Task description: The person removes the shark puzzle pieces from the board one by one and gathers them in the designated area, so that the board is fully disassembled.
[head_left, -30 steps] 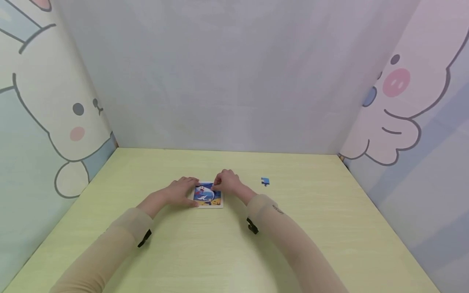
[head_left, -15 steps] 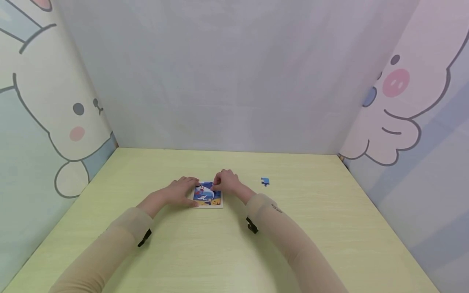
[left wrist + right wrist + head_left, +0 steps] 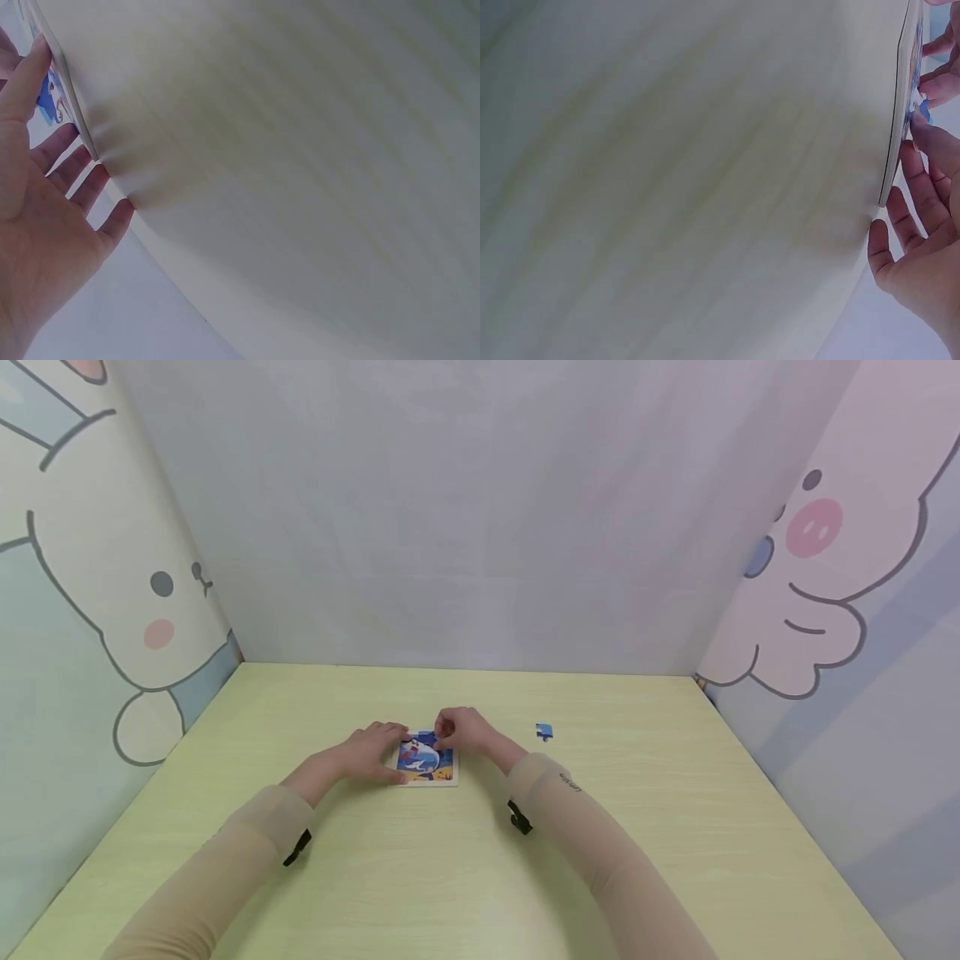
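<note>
A small picture puzzle board (image 3: 427, 770) with a blue sea scene lies on the pale green table (image 3: 480, 877). My left hand (image 3: 378, 746) rests flat at the board's left edge, its straight fingers (image 3: 67, 161) touching the rim (image 3: 66, 94). My right hand (image 3: 453, 731) is over the board's far right corner and pinches a small blue puzzle piece (image 3: 924, 111) between thumb and forefinger, right at the board's surface (image 3: 901, 112). Another loose blue puzzle piece (image 3: 544, 732) lies on the table to the right of that hand.
Cartoon-printed panels wall the table on the left (image 3: 97, 610), back and right (image 3: 847, 610). Bare tabletop stretches in front of the board and to both sides.
My right hand has edged slightly left over the board's top edge with the piece. The left hand and the loose piece have stayed put.
</note>
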`<state>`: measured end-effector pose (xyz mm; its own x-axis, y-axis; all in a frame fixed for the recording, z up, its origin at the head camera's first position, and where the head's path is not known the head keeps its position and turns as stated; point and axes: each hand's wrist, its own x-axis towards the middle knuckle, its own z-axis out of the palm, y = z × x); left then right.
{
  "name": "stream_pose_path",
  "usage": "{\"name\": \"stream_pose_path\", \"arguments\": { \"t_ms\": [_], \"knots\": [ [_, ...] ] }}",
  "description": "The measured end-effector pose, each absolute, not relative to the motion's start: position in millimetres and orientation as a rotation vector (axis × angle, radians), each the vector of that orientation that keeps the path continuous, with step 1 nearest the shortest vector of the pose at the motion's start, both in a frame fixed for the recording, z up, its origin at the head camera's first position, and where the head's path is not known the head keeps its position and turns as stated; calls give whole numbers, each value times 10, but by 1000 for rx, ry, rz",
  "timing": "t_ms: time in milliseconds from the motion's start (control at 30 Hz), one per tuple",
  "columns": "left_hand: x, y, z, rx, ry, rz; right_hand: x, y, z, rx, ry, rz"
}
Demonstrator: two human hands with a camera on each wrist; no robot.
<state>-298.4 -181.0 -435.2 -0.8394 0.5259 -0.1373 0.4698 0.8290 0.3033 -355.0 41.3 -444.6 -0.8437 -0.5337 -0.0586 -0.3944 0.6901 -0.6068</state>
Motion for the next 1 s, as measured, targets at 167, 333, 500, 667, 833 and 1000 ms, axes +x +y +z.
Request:
{"name": "stream_pose_path", "arguments": {
  "t_ms": [167, 333, 500, 667, 833, 1000],
  "knots": [
    [-2994, -1808, -4367, 769, 2797, 383, -3568, 403, -4463, -793, 2637, -899],
    [-3003, -1804, -4375, 764, 2796, 375, -3571, 402, -4445, -832, 2637, -856],
    [-3006, -1803, -4379, 764, 2797, 378, -3579, 411, -4425, -875, 2640, -829],
    [-3011, -1804, -4382, 764, 2796, 379, -3576, 430, -4393, -883, 2653, -827],
    [-3007, -1806, -4382, 757, 2797, 375, -3545, 467, -4304, -949, 2670, -805],
    [-3008, -1817, -4397, 755, 2802, 370, -3527, 529, -4211, -979, 2670, -795]
  ]
}}
